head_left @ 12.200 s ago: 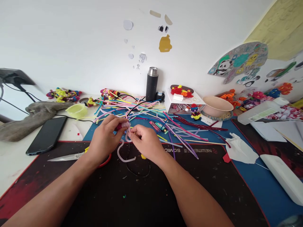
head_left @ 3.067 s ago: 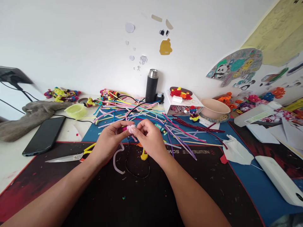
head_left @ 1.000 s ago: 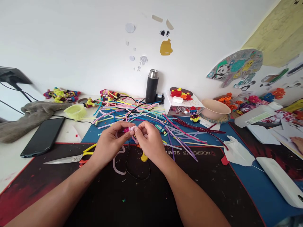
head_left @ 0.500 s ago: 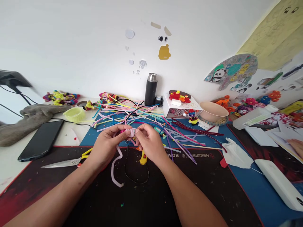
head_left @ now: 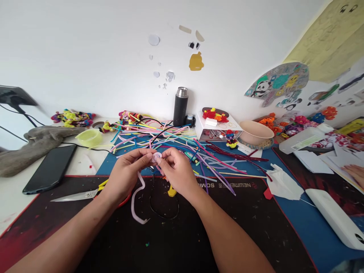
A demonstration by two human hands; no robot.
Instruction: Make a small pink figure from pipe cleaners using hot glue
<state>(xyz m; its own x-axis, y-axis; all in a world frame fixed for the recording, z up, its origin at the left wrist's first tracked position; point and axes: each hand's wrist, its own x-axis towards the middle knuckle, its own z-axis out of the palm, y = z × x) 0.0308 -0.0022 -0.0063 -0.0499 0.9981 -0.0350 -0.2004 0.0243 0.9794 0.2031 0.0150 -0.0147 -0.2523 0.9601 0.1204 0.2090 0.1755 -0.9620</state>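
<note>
Between my hands is a small coil of pale lilac pipe cleaner, its round end turned toward me. My left hand pinches it from the left, thumb and fingers pressed together. From the right, the thumb and forefinger of my right hand close on its edge. A loose lilac tail hangs from under my left hand and curls over the black mat. Scissors lie partly under my left wrist. A yellow-handled tool lies beneath my right hand, beside a thin black cord.
Behind my hands spreads a heap of coloured pipe cleaners, with a black thermos beyond. A white box and a beige bowl stand right of it. A phone lies left. Another person's hand rests on papers far right.
The magenta part seen earlier at the coil is now hidden, and the coil's round end faces me. The lilac tail has shifted left and down. Another person's hand has appeared at the right edge.
</note>
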